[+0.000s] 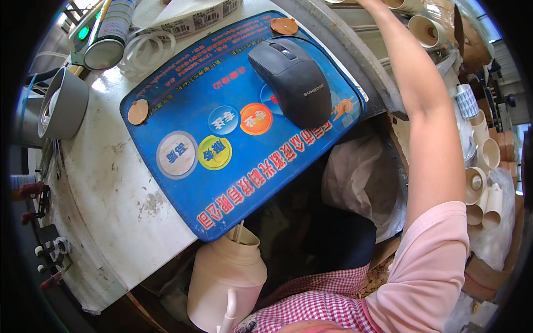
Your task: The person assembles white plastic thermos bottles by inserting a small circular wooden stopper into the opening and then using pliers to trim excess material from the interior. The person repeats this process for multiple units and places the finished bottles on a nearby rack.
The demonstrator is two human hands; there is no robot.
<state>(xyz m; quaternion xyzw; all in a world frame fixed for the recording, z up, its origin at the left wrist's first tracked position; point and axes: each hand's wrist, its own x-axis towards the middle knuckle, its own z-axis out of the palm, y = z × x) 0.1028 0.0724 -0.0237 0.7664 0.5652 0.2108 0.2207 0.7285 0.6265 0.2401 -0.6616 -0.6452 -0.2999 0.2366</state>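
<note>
Matt plastic mouse [294, 83], smooth plastic jug [222, 280], cloth apron [311, 309], scuffed glossy tabletop [119, 188], shiny metal can [112, 33]

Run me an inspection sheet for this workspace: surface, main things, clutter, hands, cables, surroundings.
Surface: white tabletop, stained, with a dark worn patch near the mat's lower left edge.
Main things: black mouse on a blue mat; beige jug at the mat's near corner.
Clutter: metal can, grey ring, two brown discs on the mat.
Hands: right arm reaches past the upper edge; both hands out of view.
Cables: thin dark cable curving from the mouse's front.
Surroundings: beige tubes at right.
</note>
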